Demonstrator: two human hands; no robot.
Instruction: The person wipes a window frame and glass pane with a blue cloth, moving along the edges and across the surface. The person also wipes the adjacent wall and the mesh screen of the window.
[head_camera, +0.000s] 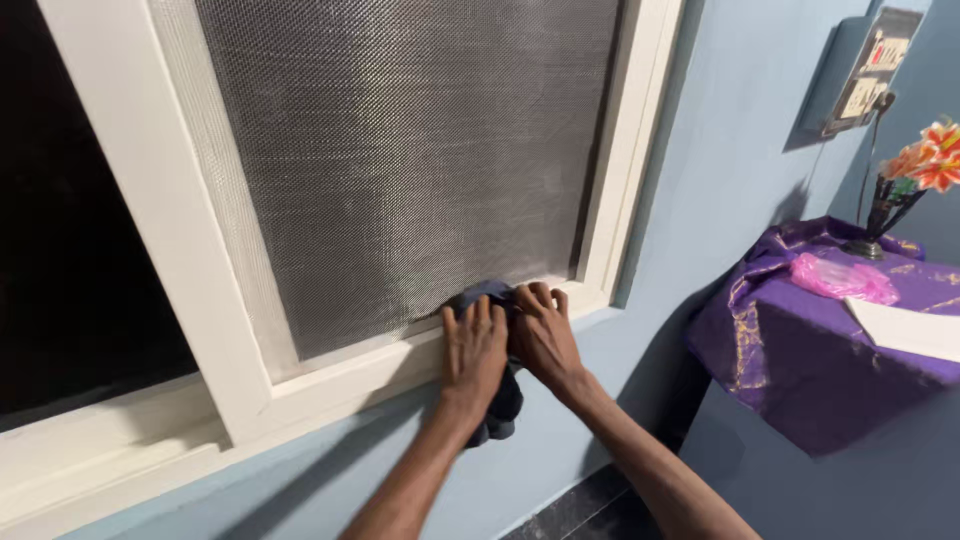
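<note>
- Cloth (497, 400): dark blue-grey.
- Window frame (330, 375): cream white.
- Mesh screen (400, 150): grey, fine woven grid.
- Wall (720, 150): pale blue.
- Table cover (800, 350): purple with gold motifs.
- Bag (843, 279): pink.
- Flowers (930, 160): orange-red.
</note>
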